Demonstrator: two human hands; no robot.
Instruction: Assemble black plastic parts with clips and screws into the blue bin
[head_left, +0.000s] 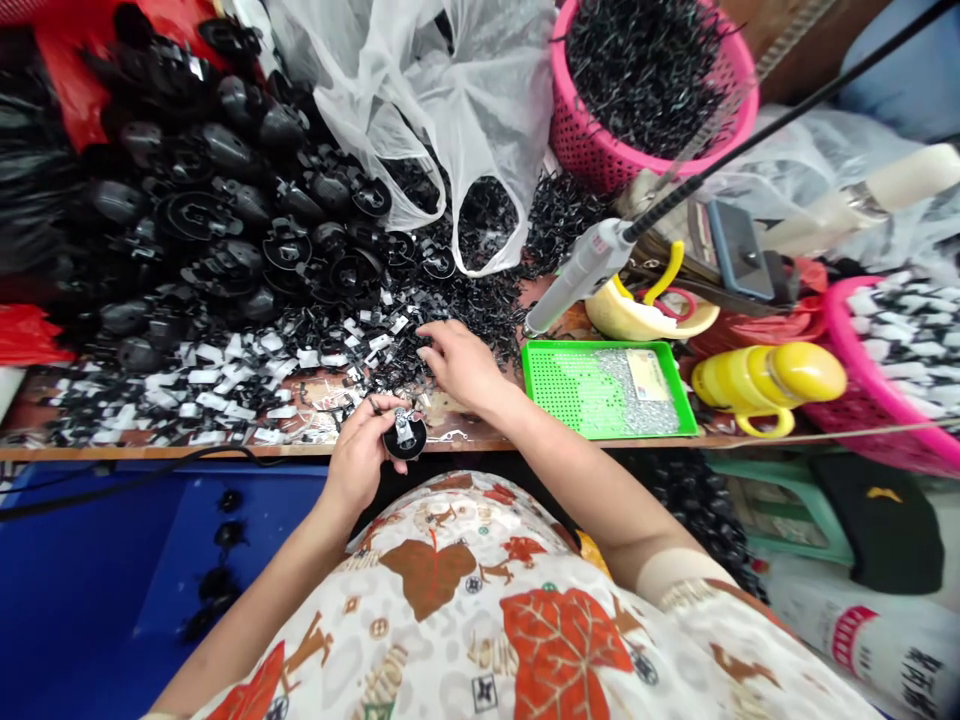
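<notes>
My left hand [363,452] is closed round a round black plastic part [405,434] with a small metal piece on top, held at the table's front edge. My right hand [459,362] reaches forward, fingers curled down into a heap of small black clips [457,300] on the wooden table [495,440]; whether it holds any is hidden. Small silvery metal plates [225,375] lie scattered to the left of both hands.
A big pile of black round housings [225,200] fills the back left. A clear plastic bag [442,110], a pink basket of black clips [652,80], a hanging electric screwdriver [581,275], a green screw tray [607,388] and a yellow mug [772,380] stand right.
</notes>
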